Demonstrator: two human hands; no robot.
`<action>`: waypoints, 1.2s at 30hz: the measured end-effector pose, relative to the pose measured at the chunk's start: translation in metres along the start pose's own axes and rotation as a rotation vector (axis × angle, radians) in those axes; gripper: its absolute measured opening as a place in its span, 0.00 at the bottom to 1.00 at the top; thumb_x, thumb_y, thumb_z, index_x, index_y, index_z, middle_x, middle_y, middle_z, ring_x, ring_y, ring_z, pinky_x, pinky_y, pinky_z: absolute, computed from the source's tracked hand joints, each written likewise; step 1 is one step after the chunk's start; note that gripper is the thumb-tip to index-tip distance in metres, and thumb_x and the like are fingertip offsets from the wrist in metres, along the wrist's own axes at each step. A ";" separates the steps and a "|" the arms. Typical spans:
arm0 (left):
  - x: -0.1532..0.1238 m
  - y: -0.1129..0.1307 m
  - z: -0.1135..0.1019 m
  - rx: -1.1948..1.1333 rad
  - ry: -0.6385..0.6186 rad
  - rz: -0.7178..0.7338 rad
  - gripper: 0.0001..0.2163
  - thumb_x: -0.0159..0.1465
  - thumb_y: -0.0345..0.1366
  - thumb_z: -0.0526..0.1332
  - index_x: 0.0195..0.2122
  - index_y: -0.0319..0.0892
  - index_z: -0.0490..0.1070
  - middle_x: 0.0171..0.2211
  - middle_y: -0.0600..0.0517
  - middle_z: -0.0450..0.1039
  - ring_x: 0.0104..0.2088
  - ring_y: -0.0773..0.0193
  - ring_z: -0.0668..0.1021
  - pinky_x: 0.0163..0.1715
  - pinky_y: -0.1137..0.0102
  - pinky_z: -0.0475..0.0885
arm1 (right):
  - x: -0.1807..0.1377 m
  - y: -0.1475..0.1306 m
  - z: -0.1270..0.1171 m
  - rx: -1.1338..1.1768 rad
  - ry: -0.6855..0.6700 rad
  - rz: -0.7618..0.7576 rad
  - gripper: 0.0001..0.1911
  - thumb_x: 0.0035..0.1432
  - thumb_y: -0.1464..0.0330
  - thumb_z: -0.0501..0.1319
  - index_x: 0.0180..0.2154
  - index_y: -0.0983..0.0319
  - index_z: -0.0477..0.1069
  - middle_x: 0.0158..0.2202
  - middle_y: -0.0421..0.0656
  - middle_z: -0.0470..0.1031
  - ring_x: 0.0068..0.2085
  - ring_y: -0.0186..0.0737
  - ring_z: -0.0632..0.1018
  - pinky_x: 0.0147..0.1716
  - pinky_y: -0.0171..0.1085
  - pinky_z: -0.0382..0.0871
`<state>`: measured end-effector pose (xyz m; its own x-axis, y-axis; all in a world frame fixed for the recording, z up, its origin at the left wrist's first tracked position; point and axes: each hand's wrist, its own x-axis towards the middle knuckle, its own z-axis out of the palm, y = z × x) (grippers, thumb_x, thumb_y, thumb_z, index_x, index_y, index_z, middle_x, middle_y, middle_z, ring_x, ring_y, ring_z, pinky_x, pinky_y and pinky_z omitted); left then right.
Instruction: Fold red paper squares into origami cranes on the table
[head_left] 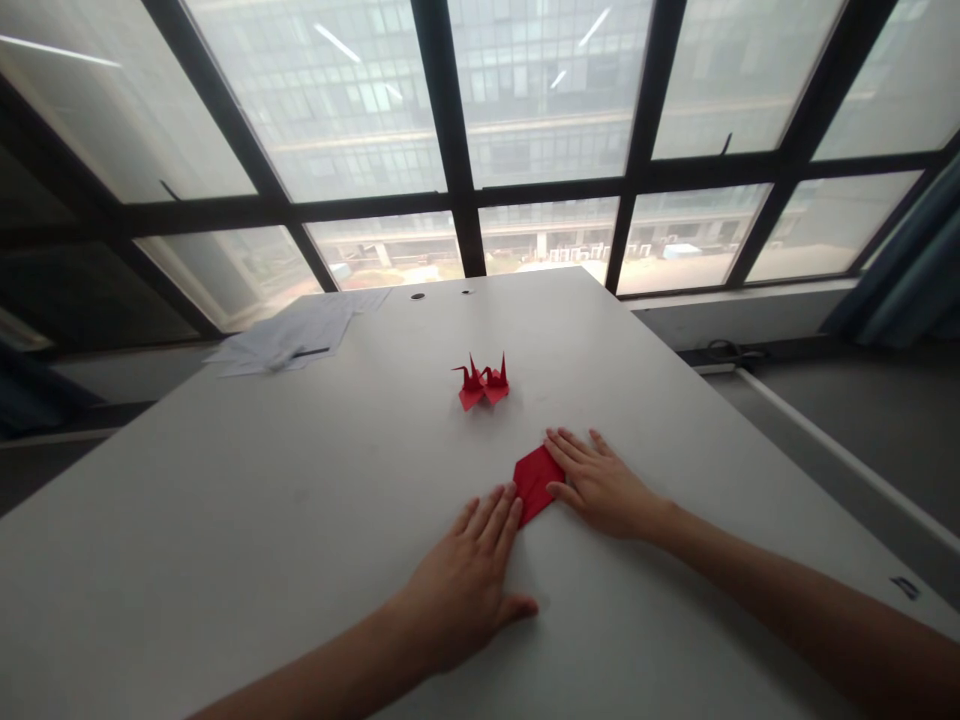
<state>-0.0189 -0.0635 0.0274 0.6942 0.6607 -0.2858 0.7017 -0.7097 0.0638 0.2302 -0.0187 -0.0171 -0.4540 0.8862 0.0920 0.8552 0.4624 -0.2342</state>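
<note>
A folded piece of red origami paper (537, 484) lies flat on the white table between my hands, with crease lines across it. My left hand (474, 572) rests at its lower left edge, fingers stretched out together and thumb apart, fingertips touching the paper. On the right side, my right hand (598, 482) lies flat with its fingers and thumb spread, the fingertips over the paper's upper right edge. Beyond the hands stand two red paper cranes (484, 385), close together with wings touching or overlapping.
The white table (300, 520) reaches toward tall windows with black frames (463, 150). Paper sheets (300, 330) with a dark pen (311, 352) lie at the far left. A small dark object (905, 587) sits near the right edge. Blue curtains (911, 260) hang at the side.
</note>
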 end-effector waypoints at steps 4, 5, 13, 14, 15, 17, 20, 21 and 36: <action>-0.001 0.001 0.001 0.007 0.010 -0.003 0.43 0.67 0.62 0.47 0.71 0.32 0.43 0.70 0.37 0.34 0.71 0.46 0.44 0.69 0.50 0.48 | 0.002 0.010 0.001 -0.035 0.016 0.070 0.36 0.70 0.49 0.40 0.70 0.64 0.47 0.71 0.48 0.46 0.71 0.49 0.49 0.67 0.60 0.40; -0.002 0.001 0.001 0.009 0.005 -0.004 0.43 0.67 0.62 0.48 0.71 0.32 0.43 0.70 0.37 0.34 0.71 0.45 0.44 0.68 0.50 0.48 | 0.003 0.011 0.002 -0.042 0.023 0.082 0.36 0.70 0.50 0.40 0.70 0.64 0.47 0.71 0.48 0.46 0.71 0.49 0.49 0.67 0.60 0.40; -0.016 0.008 0.005 0.021 -0.019 -0.054 0.47 0.62 0.64 0.55 0.69 0.28 0.49 0.69 0.32 0.37 0.70 0.40 0.47 0.67 0.49 0.52 | 0.004 0.013 0.007 -0.040 0.034 0.123 0.38 0.68 0.48 0.43 0.70 0.65 0.46 0.72 0.50 0.46 0.71 0.49 0.48 0.67 0.60 0.40; -0.017 0.007 0.005 0.027 -0.012 -0.073 0.47 0.61 0.63 0.56 0.68 0.27 0.52 0.69 0.30 0.39 0.69 0.38 0.48 0.67 0.49 0.53 | 0.004 0.012 0.006 -0.035 0.033 0.128 0.39 0.68 0.48 0.43 0.70 0.64 0.46 0.72 0.50 0.46 0.71 0.49 0.48 0.67 0.60 0.40; -0.017 0.004 0.004 0.038 0.004 -0.104 0.45 0.62 0.62 0.57 0.67 0.26 0.56 0.68 0.28 0.43 0.69 0.36 0.50 0.66 0.47 0.54 | 0.004 0.012 0.006 -0.030 0.031 0.133 0.39 0.68 0.48 0.43 0.70 0.64 0.46 0.72 0.50 0.46 0.71 0.50 0.48 0.67 0.60 0.39; -0.014 -0.003 0.001 0.065 0.079 -0.193 0.38 0.66 0.57 0.56 0.63 0.24 0.63 0.65 0.26 0.53 0.68 0.33 0.55 0.65 0.44 0.55 | 0.004 0.010 0.006 -0.021 0.032 0.141 0.39 0.68 0.48 0.44 0.70 0.64 0.47 0.72 0.50 0.46 0.71 0.50 0.48 0.67 0.60 0.39; -0.001 -0.013 -0.007 0.092 0.305 -0.282 0.26 0.73 0.44 0.46 0.64 0.27 0.63 0.65 0.30 0.57 0.68 0.39 0.58 0.65 0.44 0.53 | 0.004 0.007 0.008 -0.027 0.063 0.166 0.38 0.68 0.49 0.46 0.69 0.66 0.49 0.71 0.52 0.47 0.71 0.50 0.48 0.67 0.60 0.37; 0.005 -0.015 -0.008 0.080 0.366 -0.257 0.25 0.74 0.41 0.44 0.66 0.30 0.59 0.67 0.33 0.54 0.69 0.44 0.56 0.67 0.48 0.53 | 0.003 0.007 0.009 -0.035 0.083 0.181 0.38 0.67 0.50 0.47 0.69 0.67 0.50 0.71 0.52 0.48 0.71 0.50 0.48 0.67 0.60 0.36; 0.038 -0.028 0.022 -0.083 0.346 0.095 0.27 0.73 0.50 0.46 0.71 0.48 0.48 0.71 0.48 0.49 0.71 0.55 0.52 0.68 0.53 0.51 | -0.001 -0.002 -0.003 0.075 0.148 -0.158 0.23 0.69 0.65 0.51 0.63 0.58 0.63 0.67 0.46 0.62 0.68 0.44 0.61 0.67 0.50 0.49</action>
<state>-0.0157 -0.0243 -0.0062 0.7601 0.6466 0.0648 0.6323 -0.7589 0.1561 0.2299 -0.0204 -0.0142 -0.5343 0.8000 0.2730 0.7529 0.5972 -0.2766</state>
